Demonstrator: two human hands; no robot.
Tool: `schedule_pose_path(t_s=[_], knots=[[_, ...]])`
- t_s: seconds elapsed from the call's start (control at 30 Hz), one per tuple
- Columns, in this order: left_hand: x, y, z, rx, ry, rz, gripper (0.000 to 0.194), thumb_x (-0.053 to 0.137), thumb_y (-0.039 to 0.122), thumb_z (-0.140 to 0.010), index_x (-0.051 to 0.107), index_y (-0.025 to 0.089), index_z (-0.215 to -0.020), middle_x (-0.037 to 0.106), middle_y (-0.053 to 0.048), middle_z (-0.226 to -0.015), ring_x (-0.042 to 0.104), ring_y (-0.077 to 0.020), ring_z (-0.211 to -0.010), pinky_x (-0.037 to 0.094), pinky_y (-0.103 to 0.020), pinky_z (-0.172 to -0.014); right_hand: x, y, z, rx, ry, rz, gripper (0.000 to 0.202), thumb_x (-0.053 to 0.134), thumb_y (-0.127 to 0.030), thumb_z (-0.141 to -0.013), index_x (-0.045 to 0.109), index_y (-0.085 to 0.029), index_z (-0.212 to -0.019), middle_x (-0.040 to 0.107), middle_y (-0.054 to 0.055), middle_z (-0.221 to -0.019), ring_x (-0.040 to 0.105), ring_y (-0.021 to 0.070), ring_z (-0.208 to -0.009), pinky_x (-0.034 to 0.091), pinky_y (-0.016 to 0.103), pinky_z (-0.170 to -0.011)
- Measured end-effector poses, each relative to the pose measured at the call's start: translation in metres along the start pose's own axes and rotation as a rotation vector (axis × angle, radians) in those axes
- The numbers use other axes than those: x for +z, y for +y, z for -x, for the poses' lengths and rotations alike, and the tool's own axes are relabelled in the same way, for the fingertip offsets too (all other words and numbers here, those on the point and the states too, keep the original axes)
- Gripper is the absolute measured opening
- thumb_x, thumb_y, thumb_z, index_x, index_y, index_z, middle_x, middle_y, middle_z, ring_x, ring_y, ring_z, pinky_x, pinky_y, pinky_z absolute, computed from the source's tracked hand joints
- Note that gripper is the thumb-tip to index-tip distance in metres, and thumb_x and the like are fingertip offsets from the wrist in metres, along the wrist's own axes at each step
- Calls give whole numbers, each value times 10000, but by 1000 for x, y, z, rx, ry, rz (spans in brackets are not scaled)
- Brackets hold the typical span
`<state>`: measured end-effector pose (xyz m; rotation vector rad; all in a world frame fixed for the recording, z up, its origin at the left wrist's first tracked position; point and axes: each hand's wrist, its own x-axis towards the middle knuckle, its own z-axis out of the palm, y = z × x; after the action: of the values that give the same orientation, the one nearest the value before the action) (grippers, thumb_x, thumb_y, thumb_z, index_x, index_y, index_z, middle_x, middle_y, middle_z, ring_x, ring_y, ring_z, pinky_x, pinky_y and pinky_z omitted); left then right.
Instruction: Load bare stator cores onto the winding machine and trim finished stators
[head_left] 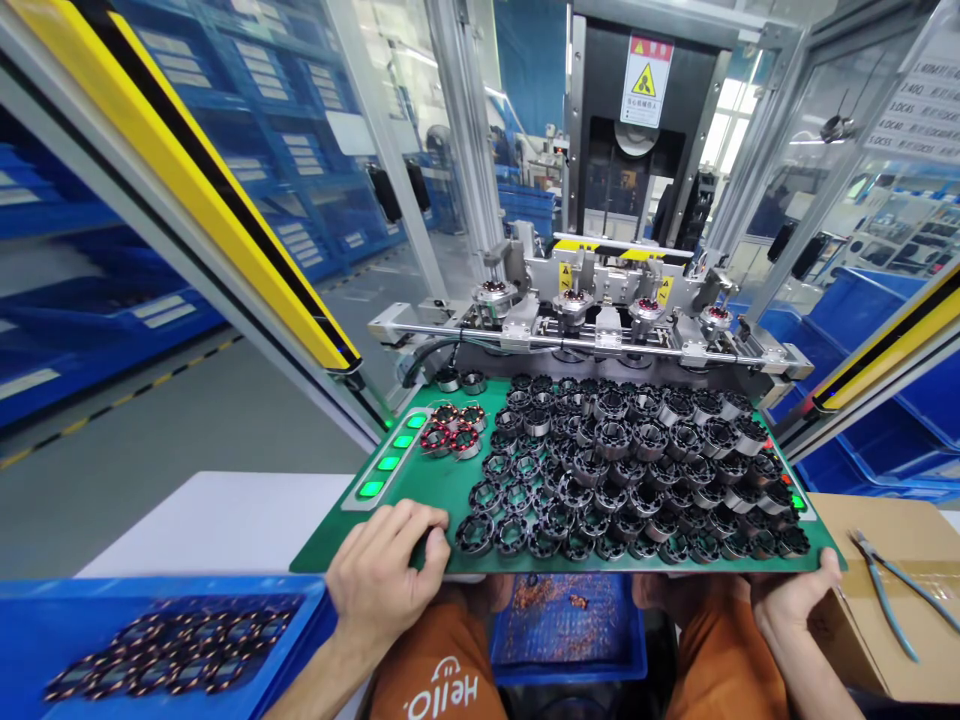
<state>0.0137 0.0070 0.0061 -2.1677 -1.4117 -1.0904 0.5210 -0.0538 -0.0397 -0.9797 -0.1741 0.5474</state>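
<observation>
My left hand [388, 575] rests at the left front edge of a green worktop [442, 495], its fingers curled in. A dark gap shows between thumb and forefinger, and whatever they hold, if anything, is hidden. At the right front corner, my right hand [795, 592] grips the worktop, thumb at the edge and fingers mostly hidden. Between the hands stand many bare black stator cores [611, 438] in rows, stacked toward the right. Several copper-wound stators [454, 430] sit at the left. Behind them, a winding machine [592, 325] holds stators in its metal fixtures.
A blue bin [307, 610] of wound stators is at lower left. Pliers [889, 590] lie on a cardboard box [900, 520] at right. Below the worktop, a blue tray [570, 650] holds copper scraps. Yellow-black posts [225, 200] flank the machine. Green lit buttons [388, 463] line the left side.
</observation>
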Motion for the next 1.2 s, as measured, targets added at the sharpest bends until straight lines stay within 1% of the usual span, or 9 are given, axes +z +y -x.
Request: schedule_pose_path(t_s=[0.2,0.4,0.57,0.77,0.97,1.13,1.2], knots=[[-1,3,-2,12,2,-9,151,573,175,-1060,637,240,-940,695,-6,-845,613,-218,-809,412,-369,-755,4,-2,3,-1,96,47,753,637,-767,-790,728,-265,-1345,790,58,-1351,727,343,-1261,660,571,-1039],[-1,3,-3,21,9,-9,155,569,174,-1069,628,244,-944,688,-4,-839,608,-218,-808,410,-364,-758,4,-2,2,14,118,67,749,590,-774,-821,731,-266,-1353,787,56,-1374,734,336,-1264,663,564,-1034],[-2,3,-4,22,8,-6,152,568,173,-1069,626,245,-949,686,-4,-840,606,-216,-801,407,-361,-751,2,-1,0,11,80,54,771,625,-793,-789,732,-272,-1346,786,58,-1369,735,347,-1260,669,570,-1019],[-2,3,-3,16,8,-1,154,568,170,-1067,624,245,-945,691,-5,-840,607,-216,-803,410,-360,-758,1,0,0,12,119,62,776,605,-799,-794,746,-249,-1322,787,68,-1361,717,345,-1289,654,572,-1051],[0,3,-3,13,6,-4,152,578,168,-1056,633,241,-935,693,-5,-836,607,-218,-803,411,-365,-749,2,0,0,17,103,81,784,599,-822,-787,750,-261,-1313,793,64,-1347,715,360,-1284,661,585,-1027],[-1,2,-2,21,7,-7,155,574,170,-1066,633,239,-940,693,-4,-843,605,-215,-809,412,-365,-754,0,1,0,-30,31,29,767,658,-768,-806,726,-273,-1387,794,51,-1356,730,345,-1258,663,565,-1039],[-1,2,-2,24,6,-11,156,570,167,-1071,631,239,-947,692,-5,-845,602,-215,-813,411,-363,-757,-1,1,-1,-5,-3,3,775,647,-765,-811,716,-276,-1409,792,46,-1365,733,342,-1256,664,564,-1037]])
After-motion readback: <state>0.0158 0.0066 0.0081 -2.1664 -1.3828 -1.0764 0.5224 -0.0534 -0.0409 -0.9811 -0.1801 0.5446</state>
